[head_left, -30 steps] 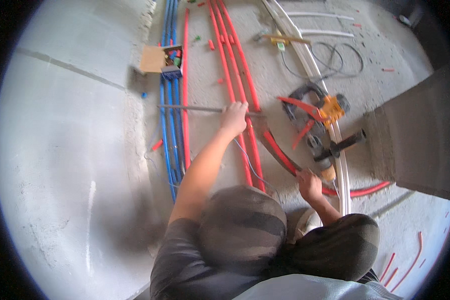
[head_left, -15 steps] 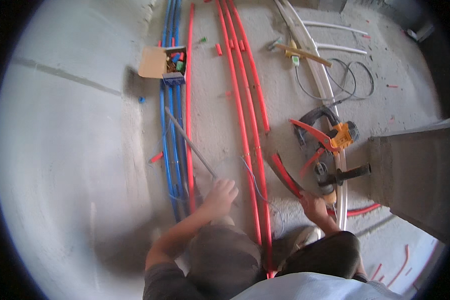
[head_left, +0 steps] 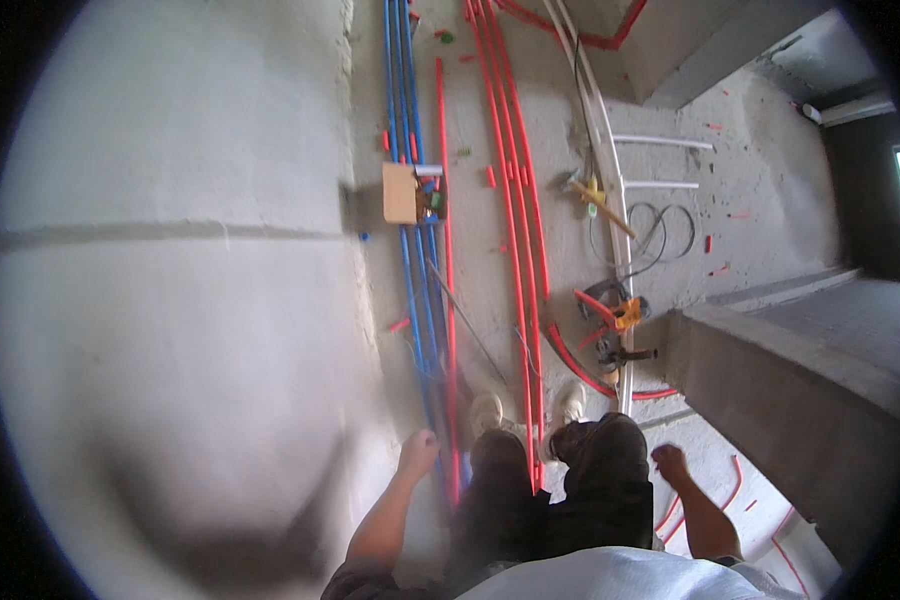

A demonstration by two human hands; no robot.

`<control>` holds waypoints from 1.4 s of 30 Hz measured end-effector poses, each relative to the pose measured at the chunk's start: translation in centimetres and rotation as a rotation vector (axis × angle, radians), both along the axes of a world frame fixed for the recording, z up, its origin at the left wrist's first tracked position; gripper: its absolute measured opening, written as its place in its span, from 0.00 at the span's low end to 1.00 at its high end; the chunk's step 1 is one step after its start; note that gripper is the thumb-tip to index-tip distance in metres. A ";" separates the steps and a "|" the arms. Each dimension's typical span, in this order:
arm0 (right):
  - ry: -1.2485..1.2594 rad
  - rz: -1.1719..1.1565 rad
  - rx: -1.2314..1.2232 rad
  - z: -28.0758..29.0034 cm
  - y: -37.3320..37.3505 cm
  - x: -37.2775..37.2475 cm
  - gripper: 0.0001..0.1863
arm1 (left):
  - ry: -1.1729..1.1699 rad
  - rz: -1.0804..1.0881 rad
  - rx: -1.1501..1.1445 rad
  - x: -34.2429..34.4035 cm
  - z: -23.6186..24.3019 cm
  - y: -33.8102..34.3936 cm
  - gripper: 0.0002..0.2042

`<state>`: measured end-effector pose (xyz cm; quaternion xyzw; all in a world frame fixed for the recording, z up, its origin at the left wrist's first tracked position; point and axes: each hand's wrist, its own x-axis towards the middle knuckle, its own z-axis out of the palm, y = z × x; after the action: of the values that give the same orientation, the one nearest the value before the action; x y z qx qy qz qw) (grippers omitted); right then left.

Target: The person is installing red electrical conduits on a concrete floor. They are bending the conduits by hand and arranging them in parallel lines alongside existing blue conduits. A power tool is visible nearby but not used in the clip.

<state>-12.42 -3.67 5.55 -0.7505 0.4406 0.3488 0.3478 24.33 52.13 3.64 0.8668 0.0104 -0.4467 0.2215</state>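
Note:
Below me, my left hand [head_left: 417, 455] hangs beside the blue pipes [head_left: 413, 300], fingers curled with nothing visible in them. My right hand [head_left: 670, 462], also loosely closed and empty, hangs right of my legs. A long grey rod [head_left: 470, 325] lies slanting across the floor pipes. Straight red pipes [head_left: 520, 250] run past my shoes. A curved red pipe [head_left: 570, 355] sits beside an orange-and-black power tool [head_left: 625, 314] and a drill with a black side handle [head_left: 635, 355].
An open box of small coloured fittings [head_left: 400, 193] sits on the blue pipes. White pipes [head_left: 660, 141], a looped grey cable [head_left: 675, 230] and a wooden-handled hammer [head_left: 610, 215] lie rightward. A concrete ledge [head_left: 790, 400] is on the right, a wall [head_left: 170, 150] on the left.
I have risen from a crouch, widening the view. Both hands have drawn back toward my body, letting go of the grey rod and the curved red pipe, which now lie on the floor.

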 end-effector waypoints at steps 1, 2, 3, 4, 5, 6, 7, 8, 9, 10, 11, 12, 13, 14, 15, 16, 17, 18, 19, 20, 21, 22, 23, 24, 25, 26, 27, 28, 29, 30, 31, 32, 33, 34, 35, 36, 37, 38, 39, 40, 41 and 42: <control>0.007 -0.087 0.070 2.5 1.1 0.3 0.16 | 0.032 -0.022 0.042 1.4 1.1 1.0 0.13; -0.043 -0.209 0.088 2.0 1.8 -2.8 0.16 | 0.014 -0.014 0.024 2.7 1.7 1.6 0.13; -0.084 -0.322 0.121 1.8 2.4 -5.1 0.16 | 0.006 0.005 0.020 3.1 2.3 3.1 0.14; -0.105 -0.142 0.151 2.1 1.8 -7.2 0.14 | -0.019 0.010 0.039 3.5 2.1 4.0 0.14; -0.151 -0.006 0.176 2.0 2.9 -8.6 0.13 | -0.010 0.005 0.081 5.7 2.8 3.9 0.14; 0.090 0.541 0.160 2.9 2.7 -5.3 0.13 | -0.006 0.037 0.145 7.4 4.0 4.3 0.14; 0.044 0.558 0.123 4.7 2.7 -2.4 0.15 | -0.001 0.072 0.211 8.8 5.2 4.5 0.14; -0.036 0.626 0.176 5.8 2.3 -0.2 0.16 | 0.048 0.261 0.198 10.0 6.6 3.9 0.14; -0.116 0.697 0.232 6.9 1.5 2.2 0.16 | 0.097 0.457 0.187 10.3 7.8 3.8 0.14; 0.011 0.594 0.200 8.1 1.0 5.8 0.14 | 0.078 0.326 0.235 10.1 9.3 4.8 0.13; 0.016 0.257 0.220 6.9 0.3 6.2 0.12 | 0.070 0.207 0.266 10.2 9.8 4.7 0.12; 0.031 0.216 0.199 5.9 -1.1 10.5 0.11 | 0.113 0.359 0.239 12.9 10.6 1.8 0.09; 0.084 0.197 0.218 5.6 -2.5 13.5 0.11 | 0.198 0.544 0.237 13.0 13.2 0.4 0.07; 0.144 0.183 0.239 5.1 -4.1 15.7 0.11 | 0.252 0.576 0.208 13.0 15.1 -1.4 0.05; 0.122 0.448 0.244 5.1 -6.6 19.0 0.11 | 0.302 0.601 0.188 13.1 17.0 -2.9 0.04; 0.084 0.160 0.238 6.2 -8.6 23.3 0.12 | 0.323 0.489 0.148 14.3 18.0 -4.5 0.04; 0.038 -0.123 0.218 7.5 -10.9 28.6 0.12 | 0.278 0.049 0.055 15.4 17.7 -5.9 0.03; 0.076 -0.401 0.231 8.5 -13.4 33.2 0.12 | 0.154 -0.352 -0.041 16.1 17.3 -7.4 0.03; 0.115 -0.690 0.238 9.7 -15.4 36.9 0.12 | 0.021 -0.600 -0.136 17.3 16.6 -9.0 0.03; 0.112 -0.684 0.235 10.8 -18.0 41.3 0.13 | 0.111 -0.537 -0.034 18.5 16.2 -11.5 0.04; 0.096 -0.761 0.232 11.7 -20.3 44.7 0.12 | 0.199 -0.471 0.059 20.3 15.8 -14.6 0.05; 0.092 -0.719 0.223 11.7 -22.9 46.8 0.12 | 0.189 -0.377 0.062 23.6 16.2 -18.5 0.06; 0.091 -0.679 0.220 11.7 -25.3 49.1 0.13 | 0.178 -0.280 0.068 27.0 17.1 -22.4 0.07; 0.104 -0.694 0.263 12.6 -27.0 52.3 0.13 | 0.205 -0.210 0.127 28.1 16.0 -23.3 0.08; 0.142 -0.617 0.251 12.8 -29.0 55.0 0.14 | 0.228 -0.146 0.169 30.2 14.6 -25.0 0.08; 0.181 -0.542 0.239 12.9 -31.1 57.7 0.14 | 0.178 -0.174 0.155 31.9 14.3 -26.3 0.07; 0.214 -0.454 0.220 12.5 -33.7 60.8 0.14 | 0.121 -0.187 0.135 35.7 15.7 -30.0 0.06; 0.203 -0.559 0.291 12.2 -35.9 64.4 0.15 | 0.078 -0.177 0.080 38.3 15.6 -31.6 0.05; 0.191 -0.539 0.278 11.1 -38.2 67.0 0.14 | 0.036 -0.172 0.020 40.9 15.3 -33.2 0.04; 0.176 -0.479 0.257 11.0 -39.8 71.1 0.14 | 0.005 -0.151 -0.077 42.5 14.3 -33.4 0.03; 0.158 -0.416 0.233 10.6 -41.5 75.7 0.13 | -0.028 -0.125 -0.178 43.4 12.6 -33.3 0.03; 0.230 -0.259 0.147 9.6 -43.1 80.7 0.14 | -0.214 -0.168 -0.184 44.0 10.3 -33.6 0.05; 0.107 0.037 0.052 6.9 -45.9 84.4 0.16 | -0.006 -0.070 -0.146 43.8 6.3 -33.1 0.05; 0.025 0.343 -0.061 3.3 -50.0 84.1 0.17 | 0.011 0.092 -0.107 46.5 4.8 -36.0 0.04; 0.046 0.593 -0.019 1.2 -59.9 81.6 0.19 | 0.008 0.294 -0.175 49.1 3.4 -42.3 0.05; 0.045 -0.011 0.273 -1.1 -56.8 92.4 0.17 | -0.086 0.402 -0.071 54.9 6.0 -43.1 0.06; 0.120 -0.036 0.171 2.0 -51.8 105.0 0.15 | -0.124 0.501 -0.010 58.4 8.4 -44.8 0.08; 0.009 0.000 0.091 3.3 -52.7 110.5 0.15 | 0.019 0.664 -0.014 60.6 9.2 -46.3 0.09; 0.000 0.065 0.042 1.7 -55.8 113.2 0.14 | 0.156 0.821 -0.010 63.1 9.7 -47.9 0.10; 0.002 0.121 0.004 0.3 -58.7 115.6 0.14 | 0.208 0.846 -0.057 60.1 7.0 -46.7 0.09; -0.114 0.102 0.048 -0.3 -59.3 122.0 0.14 | 0.308 0.979 -0.106 62.5 8.0 -48.3 0.09; -0.219 0.069 0.100 0.2 -58.6 129.5 0.14 | 0.414 1.102 -0.148 65.1 10.0 -49.5 0.09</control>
<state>117.09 -62.23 5.78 -0.7807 0.3558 0.2981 0.4184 89.48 2.59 13.61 0.6106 0.4708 -0.4252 0.4740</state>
